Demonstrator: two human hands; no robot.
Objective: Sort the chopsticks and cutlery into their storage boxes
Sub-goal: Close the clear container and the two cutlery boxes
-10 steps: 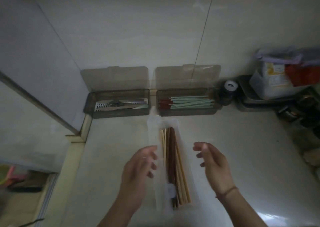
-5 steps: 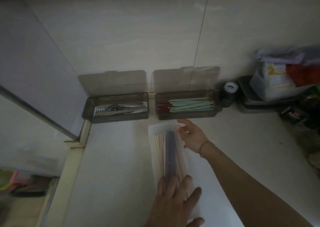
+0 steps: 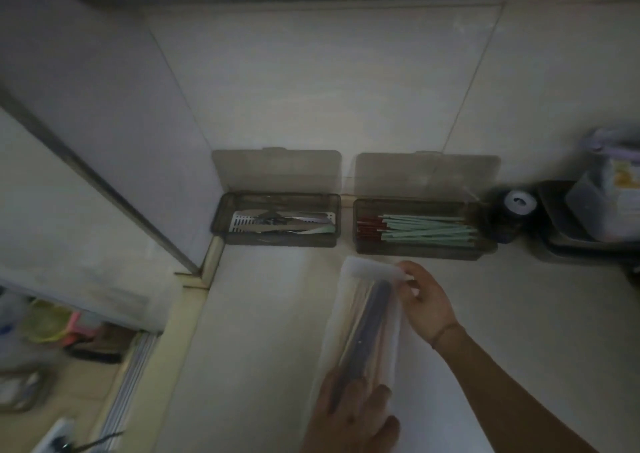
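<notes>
Opening the bag of chopsticks

Left hand (image 3: 356,414) presses the bag (image 3: 363,317) flat — right hand (image 3: 427,302) pinches its mouth, toward the open chopstick box (image 3: 424,225).

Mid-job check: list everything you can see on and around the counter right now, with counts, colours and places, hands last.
storage boxes: 2, smoky grey, lids open, against the back wall; left box, right box
cutlery: several metal pieces, silver, in the left box
green chopsticks: a bundle, pale green with red ends, in the right box
clear bag: 1, translucent white, on the counter, holding loose chopsticks, dark and pale wood
jar: 1, dark with white top, right of the boxes
tray: 1, dark, far right, carrying a plastic container
right hand: pinches the bag's far end
left hand: rests on the bag's near end
</notes>
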